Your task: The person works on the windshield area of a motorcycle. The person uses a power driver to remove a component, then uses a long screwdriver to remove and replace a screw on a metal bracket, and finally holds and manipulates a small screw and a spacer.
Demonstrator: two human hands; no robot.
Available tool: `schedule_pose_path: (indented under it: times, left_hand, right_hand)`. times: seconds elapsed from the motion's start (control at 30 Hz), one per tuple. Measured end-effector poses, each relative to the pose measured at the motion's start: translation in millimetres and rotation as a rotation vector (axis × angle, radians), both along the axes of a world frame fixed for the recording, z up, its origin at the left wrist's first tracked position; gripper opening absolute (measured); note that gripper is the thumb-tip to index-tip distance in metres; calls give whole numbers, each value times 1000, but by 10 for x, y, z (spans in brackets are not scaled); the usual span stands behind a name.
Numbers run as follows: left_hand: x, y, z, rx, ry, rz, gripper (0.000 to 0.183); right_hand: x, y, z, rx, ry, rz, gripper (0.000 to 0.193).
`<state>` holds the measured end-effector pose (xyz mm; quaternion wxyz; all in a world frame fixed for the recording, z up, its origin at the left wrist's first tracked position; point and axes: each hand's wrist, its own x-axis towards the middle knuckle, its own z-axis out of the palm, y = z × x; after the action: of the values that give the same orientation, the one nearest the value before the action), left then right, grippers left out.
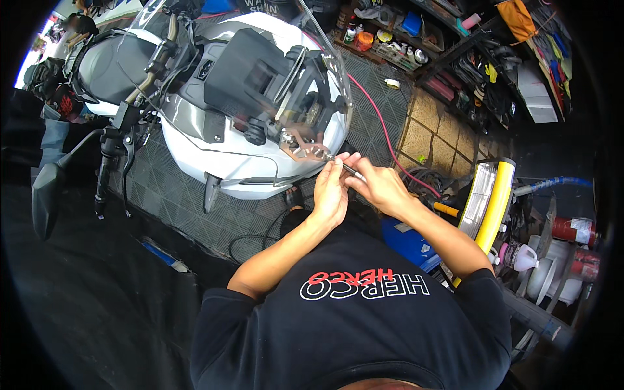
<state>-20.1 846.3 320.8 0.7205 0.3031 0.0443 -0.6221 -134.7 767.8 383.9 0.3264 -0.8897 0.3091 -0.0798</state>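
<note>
Just beside the edge of the clear windscreen (348,97) of a white motorcycle (260,172), my two hands meet at a slim dark rod-shaped tool (351,171) with a shiny end. My left hand (330,193) is closed, its thumb and fingertips round the end nearer the motorcycle. The other end is pinched by my right hand (385,186). Its exact kind is too small to make out. Close to the tool's far end sits a metal bracket (305,148), seen partly through the windscreen.
A mirror (47,201) and a handlebar with lever stick out at left. A red hose (377,114) crosses the tiled floor. On the right stand a yellow-framed lamp (495,205), bottles and cans, with cluttered shelves (416,39) behind. A person sits at the far upper left.
</note>
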Motion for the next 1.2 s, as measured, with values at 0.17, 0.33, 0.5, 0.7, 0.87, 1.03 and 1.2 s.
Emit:
schedule_pose_path:
  times: [0.17,0.33,0.5,0.7,0.87,1.03,1.2]
  left_hand:
    - [22,16,6,-32,-25,-10,29]
    - [29,0,25,8,-6,-30,30]
    - [94,-4,12,-10,59,-90,31]
    - [75,1,34,25,37,-60,31]
    - [31,34,57,24,57,-89,30]
    - [44,45,54,30,49,-113,28]
    - [57,44,30,3,58,-124,27]
  right_hand:
    - [59,84,-71,896,-161,-476,32]
    - [-9,124,54,524,12,-332,30]
    - [15,182,54,-263,-77,-88,28]
    - [-82,292,118,894,-146,-636,21]
    - [-75,357,137,-207,-187,-170,25]
    - [-67,391,98,-154,-224,-195,27]
    - [-31,376,71,315,-85,-466,26]
